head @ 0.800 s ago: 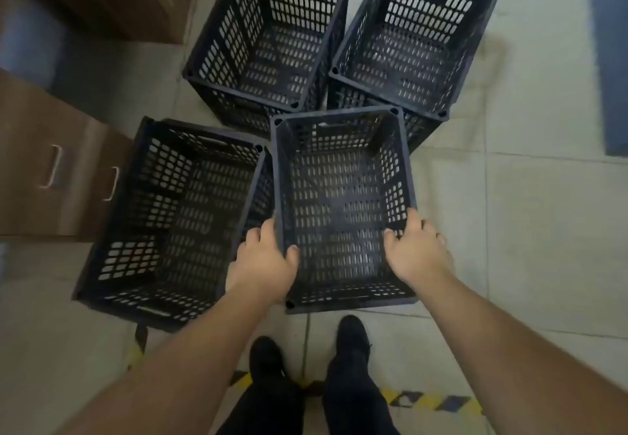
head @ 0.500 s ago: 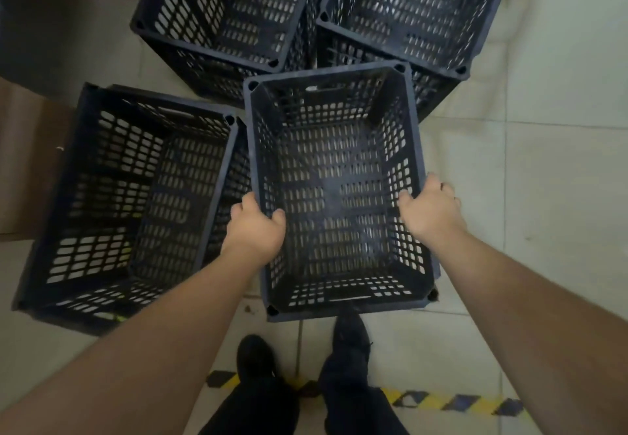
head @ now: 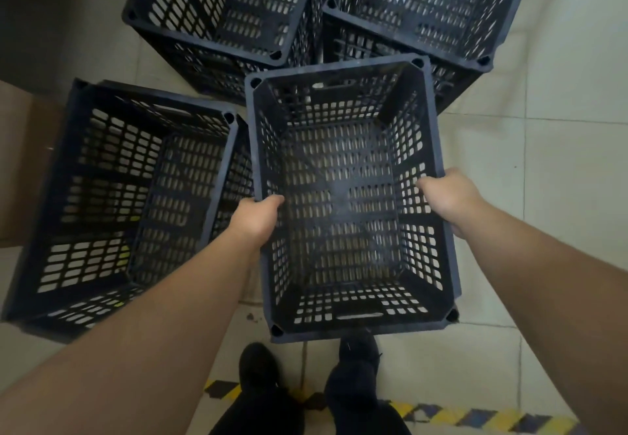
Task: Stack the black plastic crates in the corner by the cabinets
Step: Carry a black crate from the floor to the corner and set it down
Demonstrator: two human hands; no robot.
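Stacking barely begun: I am gripping one crate (head: 350,196), left hand (head: 256,218) and right hand (head: 448,196) fingers curled over its side rims; three crates are waiting unstacked.

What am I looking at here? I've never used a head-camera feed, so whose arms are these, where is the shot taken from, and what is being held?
No machine here: these are a person's own bare arms, filmed by one wide-angle camera on their head that looks down, so their dark shoes show at the bottom edge.

The left hand and right hand each grip a long side rim of one empty black slotted crate, with the fingers curled over the edge. It seems lifted, since its near end hides part of the shoes.

Three more black crates stand on the pale tiled floor: one to the left, two side by side farther off. A brown cabinet shows at the left edge, and yellow-and-black striped tape crosses the floor by the feet.
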